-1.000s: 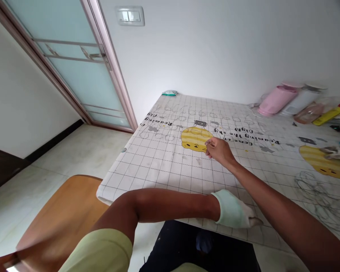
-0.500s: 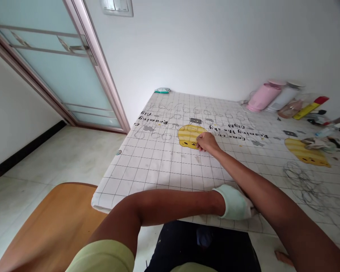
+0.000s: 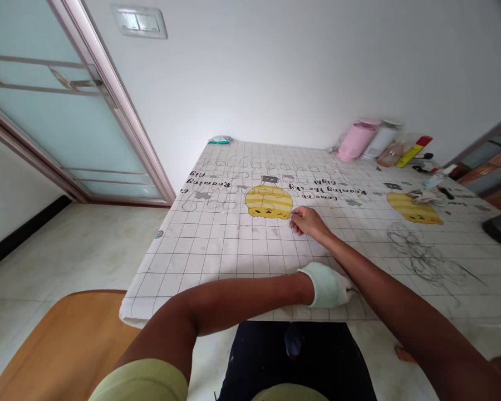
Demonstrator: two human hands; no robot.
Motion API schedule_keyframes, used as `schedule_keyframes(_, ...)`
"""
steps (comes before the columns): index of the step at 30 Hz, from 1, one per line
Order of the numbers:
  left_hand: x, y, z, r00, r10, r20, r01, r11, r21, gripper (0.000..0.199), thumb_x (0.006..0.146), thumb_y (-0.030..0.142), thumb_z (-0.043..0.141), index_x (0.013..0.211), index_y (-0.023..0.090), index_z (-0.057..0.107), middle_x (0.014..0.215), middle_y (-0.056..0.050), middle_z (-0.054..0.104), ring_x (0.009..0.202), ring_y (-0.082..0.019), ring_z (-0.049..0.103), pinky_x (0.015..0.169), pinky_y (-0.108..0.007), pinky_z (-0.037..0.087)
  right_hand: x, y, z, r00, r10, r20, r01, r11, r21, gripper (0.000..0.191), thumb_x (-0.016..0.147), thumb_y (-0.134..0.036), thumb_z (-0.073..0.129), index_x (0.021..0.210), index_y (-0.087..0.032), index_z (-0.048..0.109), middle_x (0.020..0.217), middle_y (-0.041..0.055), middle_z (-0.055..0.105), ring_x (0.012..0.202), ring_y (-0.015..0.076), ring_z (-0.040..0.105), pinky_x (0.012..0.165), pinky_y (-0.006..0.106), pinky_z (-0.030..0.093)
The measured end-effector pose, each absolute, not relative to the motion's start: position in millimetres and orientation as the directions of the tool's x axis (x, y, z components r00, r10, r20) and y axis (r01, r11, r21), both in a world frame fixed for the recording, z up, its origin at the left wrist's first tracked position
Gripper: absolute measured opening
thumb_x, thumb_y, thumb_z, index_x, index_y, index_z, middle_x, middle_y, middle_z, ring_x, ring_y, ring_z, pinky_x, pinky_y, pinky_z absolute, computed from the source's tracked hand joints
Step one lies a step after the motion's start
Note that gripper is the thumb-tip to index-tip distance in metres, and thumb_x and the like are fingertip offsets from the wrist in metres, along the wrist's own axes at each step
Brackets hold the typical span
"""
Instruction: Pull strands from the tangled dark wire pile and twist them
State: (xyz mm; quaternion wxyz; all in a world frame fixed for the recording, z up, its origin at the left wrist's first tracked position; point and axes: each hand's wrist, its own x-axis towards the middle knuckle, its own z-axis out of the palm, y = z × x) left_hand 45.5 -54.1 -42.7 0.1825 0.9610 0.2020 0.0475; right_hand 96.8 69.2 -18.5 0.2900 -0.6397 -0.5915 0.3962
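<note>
A pale green and white sock-like cloth (image 3: 326, 285) covers my left hand (image 3: 336, 288) from the wrist onward, near the front edge of the table. Its fingers are hidden inside the cloth and behind my right forearm. Farther up, my right hand (image 3: 307, 221) is just above the checked tablecloth (image 3: 217, 250), beside a printed yellow bear (image 3: 269, 201). Thumb and fingertips are pinched together; whatever they hold is too small to make out. A loose tangle of dark thread (image 3: 415, 250) lies to the right of my arms.
Against the wall stand a pink cylindrical container (image 3: 356, 142), a white one (image 3: 382, 140) and a yellow-red box (image 3: 413, 153). A crumpled cloth (image 3: 432, 196) lies at right, a green-white packet (image 3: 220, 140) at the far left corner. A wooden stool (image 3: 67, 340) stands at the left.
My head view has turned a little to the right. My right hand has drawn back from the printed bear, to its right edge. The cloth-covered left hand stays near the table's front edge.
</note>
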Motion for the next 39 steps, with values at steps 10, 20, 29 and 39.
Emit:
schedule_keyframes(10, 33, -64, -27, 0.898, 0.440, 0.000, 0.423, -0.863, 0.275, 0.042, 0.109, 0.034, 0.045, 0.101, 0.013, 0.081, 0.092, -0.013, 0.077, 0.088, -0.027, 0.073, 0.074, -0.036, 0.050, 222, -99, -3, -0.121, 0.990, 0.073, 0.816, 0.141, -0.560, 0.017, 0.098, -0.028, 0.053, 0.096, -0.024, 0.070, 0.086, 0.0016, 0.076, 0.076, 0.0184, 0.069, 0.071, 0.027, 0.048)
schedule_keyframes(20, 34, -67, -14, 0.794, 0.602, -0.089, 0.592, -0.731, 0.339, 0.048, 0.108, 0.044, 0.040, 0.092, 0.021, 0.079, 0.090, -0.006, 0.077, 0.086, -0.021, 0.070, 0.076, -0.030, 0.048, 379, -162, 7, 0.322, 0.939, 0.117, 0.924, -0.284, -0.257, 0.019, 0.098, -0.023, 0.057, 0.105, -0.020, 0.074, 0.106, 0.0066, 0.078, 0.096, 0.0210, 0.069, 0.087, 0.027, 0.046)
schedule_keyframes(29, 32, -64, -21, 0.795, 0.601, -0.086, 0.598, -0.752, 0.276, 0.038, 0.108, 0.037, 0.044, 0.101, 0.024, 0.079, 0.092, -0.005, 0.075, 0.091, -0.021, 0.070, 0.076, -0.028, 0.046, 499, -127, 21, 0.621, 0.783, 0.046, 0.776, -0.604, -0.183, 0.021, 0.092, -0.018, 0.061, 0.106, -0.012, 0.075, 0.117, 0.0209, 0.074, 0.110, 0.0306, 0.067, 0.091, 0.034, 0.049)
schedule_keyframes(39, 41, -66, -10, 0.731, 0.669, -0.137, 0.674, -0.676, 0.297, 0.037, 0.104, 0.036, 0.044, 0.094, 0.024, 0.078, 0.085, -0.003, 0.075, 0.082, -0.020, 0.067, 0.072, -0.029, 0.043, 508, -90, -7, 0.683, 0.730, -0.019, 0.707, -0.668, -0.232, 0.039, 0.081, -0.024, 0.079, 0.116, -0.009, 0.071, 0.118, 0.0259, 0.071, 0.113, 0.0349, 0.067, 0.094, 0.038, 0.052)
